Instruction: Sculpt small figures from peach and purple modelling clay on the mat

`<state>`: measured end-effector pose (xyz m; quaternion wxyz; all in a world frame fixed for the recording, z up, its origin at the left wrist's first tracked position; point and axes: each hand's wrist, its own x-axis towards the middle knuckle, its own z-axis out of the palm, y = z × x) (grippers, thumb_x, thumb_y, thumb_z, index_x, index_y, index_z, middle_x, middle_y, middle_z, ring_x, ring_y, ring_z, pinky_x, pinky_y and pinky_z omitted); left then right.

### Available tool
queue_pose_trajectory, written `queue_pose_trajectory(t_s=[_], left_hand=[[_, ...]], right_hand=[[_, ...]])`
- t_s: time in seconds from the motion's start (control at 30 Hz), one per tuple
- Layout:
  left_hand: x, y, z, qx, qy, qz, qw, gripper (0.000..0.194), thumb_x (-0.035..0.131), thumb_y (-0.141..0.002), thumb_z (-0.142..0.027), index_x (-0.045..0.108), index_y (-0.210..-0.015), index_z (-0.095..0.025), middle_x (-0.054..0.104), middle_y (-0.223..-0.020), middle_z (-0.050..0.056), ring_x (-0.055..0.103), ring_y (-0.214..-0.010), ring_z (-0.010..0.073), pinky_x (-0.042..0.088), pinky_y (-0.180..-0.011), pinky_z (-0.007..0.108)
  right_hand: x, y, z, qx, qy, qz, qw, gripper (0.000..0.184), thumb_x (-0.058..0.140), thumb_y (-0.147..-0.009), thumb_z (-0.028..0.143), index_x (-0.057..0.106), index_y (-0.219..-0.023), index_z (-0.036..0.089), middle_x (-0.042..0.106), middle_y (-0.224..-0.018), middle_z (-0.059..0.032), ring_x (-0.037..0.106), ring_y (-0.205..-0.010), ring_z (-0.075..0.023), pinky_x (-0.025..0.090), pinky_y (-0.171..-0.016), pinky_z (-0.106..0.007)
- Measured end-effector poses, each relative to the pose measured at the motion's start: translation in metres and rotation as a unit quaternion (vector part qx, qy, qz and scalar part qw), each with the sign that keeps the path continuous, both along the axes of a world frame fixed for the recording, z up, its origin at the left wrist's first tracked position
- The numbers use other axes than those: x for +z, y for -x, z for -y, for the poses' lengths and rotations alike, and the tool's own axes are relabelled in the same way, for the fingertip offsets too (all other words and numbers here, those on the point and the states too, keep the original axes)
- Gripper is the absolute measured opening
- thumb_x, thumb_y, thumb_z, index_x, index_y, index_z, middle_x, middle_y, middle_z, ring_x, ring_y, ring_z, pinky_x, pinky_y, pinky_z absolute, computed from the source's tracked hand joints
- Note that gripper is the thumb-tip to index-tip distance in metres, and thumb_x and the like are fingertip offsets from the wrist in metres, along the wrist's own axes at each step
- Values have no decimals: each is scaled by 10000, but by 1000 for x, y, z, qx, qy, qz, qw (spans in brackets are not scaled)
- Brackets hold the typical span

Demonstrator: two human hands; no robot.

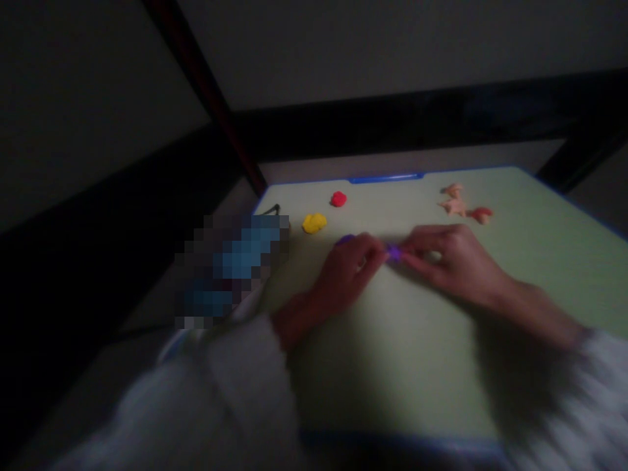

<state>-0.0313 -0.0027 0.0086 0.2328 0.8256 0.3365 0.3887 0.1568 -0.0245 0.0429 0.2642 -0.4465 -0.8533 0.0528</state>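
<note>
Between the fingertips of both hands is a small purple piece of modelling clay [394,253], star-like in outline. My left hand [347,271] pinches its left side, and my right hand [454,261] pinches its right side with thumb and forefinger. Just behind my left hand, a darker purple lump [346,240] lies partly hidden on the table. Farther back rest a flattened yellow lump [314,223] and a small red lump [338,199]. The picture is dim and slightly blurred, so the purple piece's fine shape is unclear.
The pale table [392,366] has a blue rim and a blue handle-like strip [386,178] at its far edge. At the back right lie a peach star-shaped piece [454,207], a peach mushroom-like piece [454,190] and a red-capped one [483,214]. A pixelated patch covers the left edge.
</note>
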Motion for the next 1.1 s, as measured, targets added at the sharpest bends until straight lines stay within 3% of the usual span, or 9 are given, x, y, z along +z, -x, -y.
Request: queue_pose_trajectory(t_s=[0.17, 0.57, 0.77, 0.87, 1.0, 1.1], left_hand=[[1, 7, 0, -17, -111, -81, 990, 205, 378, -893, -267, 511, -777, -161, 564, -715, 15, 471, -613, 92, 387, -616, 231], [0, 11, -4, -42, -292, -211, 932, 269, 328, -903, -209, 555, -767, -161, 622, -754, 62, 539, -687, 144, 395, -666, 271], [2, 11, -5, -64, -231, -209, 948, 278, 342, -910, -260, 583, -796, -181, 627, -769, 57, 556, -725, 147, 399, -689, 275], [3, 11, -4, -43, -225, -198, 953, 243, 368, -898, -285, 564, -809, -174, 624, -768, 56, 546, -701, 145, 399, -675, 275], [2, 11, -3, 29, -181, -132, 974, 239, 327, -903, -280, 499, -780, -169, 571, -692, 30, 500, -622, 120, 386, -619, 254], [1, 9, -4, 74, -119, -94, 986, 233, 323, -905, -278, 461, -747, -179, 530, -659, 7, 485, -603, 103, 376, -606, 237]], right_hand=[[4, 3, 2, 29, 53, -38, 997, 179, 554, -820, 230, 675, -723, 140, 630, -654, -25, 547, -564, -118, 368, -549, -237], [5, 4, 4, 65, 82, -43, 994, 137, 554, -777, 141, 683, -731, 143, 648, -681, -26, 564, -577, -116, 387, -571, -235], [5, 3, 3, 67, 97, -44, 992, 151, 545, -785, 156, 683, -723, 145, 661, -693, -34, 573, -578, -120, 395, -567, -236], [5, 1, 2, 58, 85, -26, 994, 166, 538, -804, 178, 682, -728, 148, 663, -690, -36, 573, -574, -120, 389, -562, -233], [-1, -6, -4, 2, 5, 97, 995, 202, 509, -849, 224, 685, -779, 152, 669, -708, -53, 579, -590, -135, 340, -531, -240], [-9, -12, -11, -39, -47, 211, 976, 196, 505, -856, 227, 680, -795, 164, 679, -728, -57, 581, -587, -140, 285, -508, -244]])
